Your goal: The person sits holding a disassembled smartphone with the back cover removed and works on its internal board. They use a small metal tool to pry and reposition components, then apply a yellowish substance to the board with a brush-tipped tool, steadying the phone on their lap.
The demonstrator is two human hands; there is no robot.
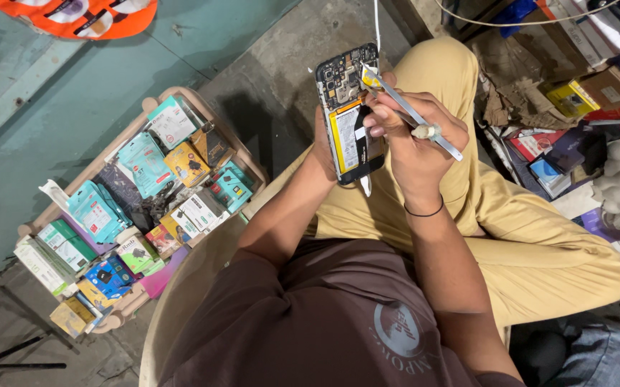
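I see the opened phone (349, 115), back cover off, upright above my lap, my left hand (322, 143) grasping it from behind, my right hand (414, 140) clenched on metal tweezers (410, 113) touching its top, a tray (242, 154) of boxed accessories well apart on the left.

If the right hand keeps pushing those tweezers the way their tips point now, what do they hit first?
Most likely the opened phone: the right hand aims the tweezers up-left, tips already at the yellow part near its circuit board. The left hand backs the phone. Contact itself is unclear.
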